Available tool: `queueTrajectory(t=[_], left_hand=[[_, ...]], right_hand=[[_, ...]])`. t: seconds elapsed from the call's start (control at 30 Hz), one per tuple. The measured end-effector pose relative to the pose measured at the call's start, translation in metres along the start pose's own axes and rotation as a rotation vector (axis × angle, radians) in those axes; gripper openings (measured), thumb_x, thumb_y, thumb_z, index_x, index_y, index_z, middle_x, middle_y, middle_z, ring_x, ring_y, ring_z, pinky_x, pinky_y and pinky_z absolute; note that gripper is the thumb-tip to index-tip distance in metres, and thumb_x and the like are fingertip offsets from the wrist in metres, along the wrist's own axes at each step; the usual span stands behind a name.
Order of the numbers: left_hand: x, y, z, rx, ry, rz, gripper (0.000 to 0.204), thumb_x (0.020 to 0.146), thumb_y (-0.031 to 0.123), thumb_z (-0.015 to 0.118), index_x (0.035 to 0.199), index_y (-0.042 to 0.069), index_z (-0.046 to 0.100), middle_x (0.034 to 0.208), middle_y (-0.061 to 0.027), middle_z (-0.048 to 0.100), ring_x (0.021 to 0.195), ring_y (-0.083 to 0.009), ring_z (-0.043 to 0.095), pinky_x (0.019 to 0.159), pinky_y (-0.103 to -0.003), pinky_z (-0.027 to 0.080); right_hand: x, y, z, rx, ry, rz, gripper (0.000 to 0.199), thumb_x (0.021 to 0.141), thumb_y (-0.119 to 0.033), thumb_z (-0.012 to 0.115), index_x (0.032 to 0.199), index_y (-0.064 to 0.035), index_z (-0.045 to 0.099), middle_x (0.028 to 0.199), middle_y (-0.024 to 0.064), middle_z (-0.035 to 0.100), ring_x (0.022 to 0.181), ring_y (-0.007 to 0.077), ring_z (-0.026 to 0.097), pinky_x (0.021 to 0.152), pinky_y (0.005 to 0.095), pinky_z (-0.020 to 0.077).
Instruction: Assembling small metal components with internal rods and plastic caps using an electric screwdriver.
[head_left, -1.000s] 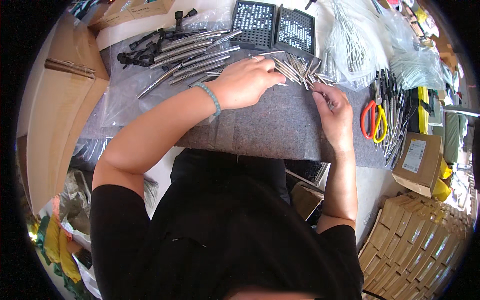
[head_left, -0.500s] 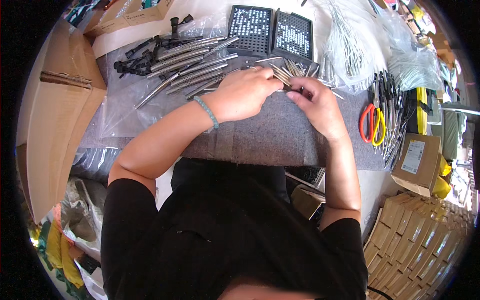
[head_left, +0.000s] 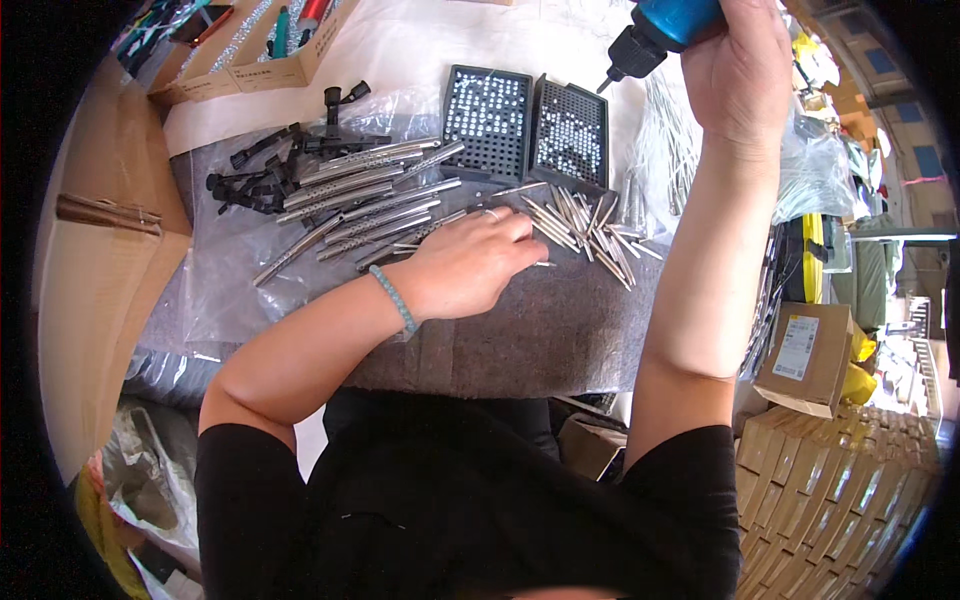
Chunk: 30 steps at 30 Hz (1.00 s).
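Note:
Raised at the upper right, my right hand (head_left: 738, 95) is wrapped round a blue powered screwdriver (head_left: 672, 28) with a black nose; its bit points down and left. My left hand (head_left: 465, 265) rests low over the grey mat (head_left: 480, 350), fingers bent together by a loose heap of thin metal rods (head_left: 575, 225). A small bright tip shows at its fingertips, too little to name. Shiny perforated metal tubes (head_left: 365, 180) lie beyond and left of that hand. Behind the rods stand two black hole trays (head_left: 485, 160) partly filled with small silvery pieces.
Black plastic fittings (head_left: 245, 190) lie on a clear plastic sheet (head_left: 215, 290) at the left. An open carton (head_left: 285, 72) stands at the far left, a tall cardboard box (head_left: 110, 290) nearer. Bagged thin wires (head_left: 655, 150) and a brown box (head_left: 805, 360) are at the right.
My right hand has left the heap of rods, risen to the upper right and taken hold of the screwdriver. My left hand stays near the rods. The view has shifted slightly.

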<state>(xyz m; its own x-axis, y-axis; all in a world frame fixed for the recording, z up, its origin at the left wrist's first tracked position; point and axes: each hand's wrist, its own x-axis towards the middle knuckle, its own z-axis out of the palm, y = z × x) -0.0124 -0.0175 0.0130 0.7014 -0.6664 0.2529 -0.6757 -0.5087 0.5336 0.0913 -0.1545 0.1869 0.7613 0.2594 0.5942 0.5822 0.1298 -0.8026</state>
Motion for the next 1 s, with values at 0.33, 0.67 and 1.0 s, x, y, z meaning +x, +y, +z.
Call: queueTrajectory(t=[0.33,0.67,1.0], left_hand=[[-0.001,-0.001,-0.001,-0.036,-0.033,-0.023,0.025,0.075,0.001,0.055,0.098,0.006,0.060,0.093,-0.0090,0.051,0.097,-0.0265,0.052,0.082,-0.037,0.046],[0.000,0.000,-0.002,-0.045,-0.004,-0.010,0.030,0.073,0.000,0.056,0.103,0.005,0.059,0.091,-0.0098,0.052,0.090,-0.0279,0.053,0.077,-0.037,0.045],[0.001,0.000,-0.003,-0.033,-0.005,-0.016,0.032,0.072,0.000,0.056,0.104,0.006,0.058,0.092,-0.0096,0.052,0.089,-0.0276,0.053,0.077,-0.037,0.045]], right_hand=[[-0.007,-0.011,0.009,-0.287,0.278,-0.349,0.050,0.091,-0.051,0.040,0.100,-0.0027,0.050,0.074,0.0066,0.057,0.055,0.0115,0.056,0.051,0.0213,0.0490],[-0.038,0.067,-0.038,-0.052,0.171,-0.082,0.046,0.087,-0.045,0.051,0.105,-0.0028,0.048,0.083,0.0127,0.058,0.062,0.0213,0.057,0.056,0.0346,0.0477],[-0.057,0.088,-0.031,-0.021,0.320,-0.056,0.047,0.084,-0.045,0.058,0.098,-0.0014,0.047,0.070,0.0121,0.055,0.051,0.0195,0.053,0.047,0.0309,0.0444]])
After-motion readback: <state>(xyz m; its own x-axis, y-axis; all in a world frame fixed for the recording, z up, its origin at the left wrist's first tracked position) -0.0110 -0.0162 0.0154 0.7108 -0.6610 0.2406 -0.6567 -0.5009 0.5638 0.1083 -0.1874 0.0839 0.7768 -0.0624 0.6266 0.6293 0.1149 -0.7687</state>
